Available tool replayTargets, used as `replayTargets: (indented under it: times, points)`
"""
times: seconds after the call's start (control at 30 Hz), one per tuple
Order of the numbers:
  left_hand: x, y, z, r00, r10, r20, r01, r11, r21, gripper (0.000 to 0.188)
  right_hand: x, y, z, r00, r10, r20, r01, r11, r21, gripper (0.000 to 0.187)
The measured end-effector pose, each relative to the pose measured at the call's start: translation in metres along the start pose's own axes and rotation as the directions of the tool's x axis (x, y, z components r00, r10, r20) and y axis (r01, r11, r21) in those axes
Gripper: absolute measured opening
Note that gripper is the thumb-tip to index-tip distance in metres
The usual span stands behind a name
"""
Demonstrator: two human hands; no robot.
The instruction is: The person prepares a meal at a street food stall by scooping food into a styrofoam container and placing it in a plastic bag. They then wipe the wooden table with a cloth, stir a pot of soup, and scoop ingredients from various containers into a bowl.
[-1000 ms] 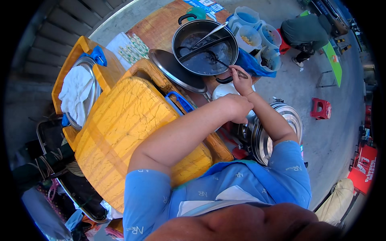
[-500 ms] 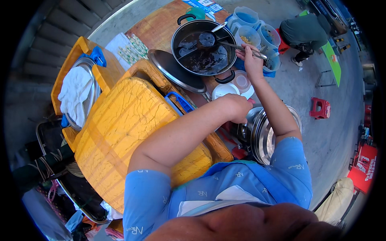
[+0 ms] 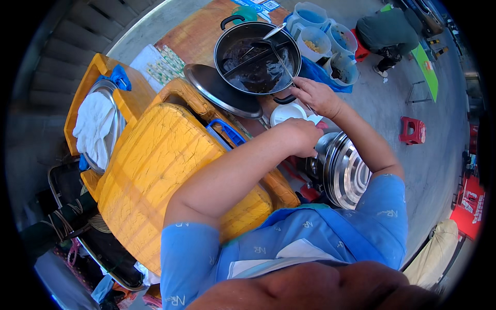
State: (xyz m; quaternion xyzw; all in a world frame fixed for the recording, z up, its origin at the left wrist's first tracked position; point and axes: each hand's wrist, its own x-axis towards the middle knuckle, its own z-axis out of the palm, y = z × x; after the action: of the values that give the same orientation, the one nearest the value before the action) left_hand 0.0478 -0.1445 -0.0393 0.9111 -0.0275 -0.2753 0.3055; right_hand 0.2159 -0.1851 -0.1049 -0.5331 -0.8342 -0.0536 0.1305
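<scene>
My right hand is closed around the long thin handle of a ladle, whose dark head is over the far half of a black two-handled pot. A divider splits the pot, and dark liquid fills both sides. A second utensil with a pale handle leans on the pot's far rim. My left hand is closed just below a white round container; my wrist and fingers hide whatever it grips. The pot's dark lid leans at the pot's left side.
Several plastic jugs with food stand right of the pot. A yellow taped box lies under my left arm, near stacked steel lids. White cloth sits at left. Beyond are a red stool and a bent-over person.
My right hand has come down toward me, and the ladle's handle now slopes steeply over the pot's near rim. The ladle head has shifted slightly away from me. My left hand has hardly moved.
</scene>
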Motion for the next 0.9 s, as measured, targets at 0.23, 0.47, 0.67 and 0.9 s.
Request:
replayTargets:
  times: [0.23,0.47,0.67,0.9]
  points:
    - [0.001,-0.002,0.001,1.000,-0.013,-0.016,0.014,0.998,0.062,0.057,-0.022,-0.001,0.061,0.931,-0.181,0.317,0.176,0.983,0.045,0.038]
    - [-0.003,0.000,-0.002,0.999,-0.035,-0.016,0.035,0.999,0.015,0.051,0.020,0.029,0.072,0.926,-0.098,0.366,0.083,0.995,0.058,0.050]
    - [-0.007,0.005,-0.007,1.000,-0.019,0.017,0.018,0.999,0.037,0.048,0.121,0.173,0.147,0.245,0.683,0.688,-0.084,-0.692,0.717,0.038]
    - [-0.005,0.000,-0.001,0.997,-0.075,0.032,0.072,0.995,0.067,0.049,0.146,0.177,0.189,0.119,0.768,0.629,-0.006,-0.633,0.774,0.016]
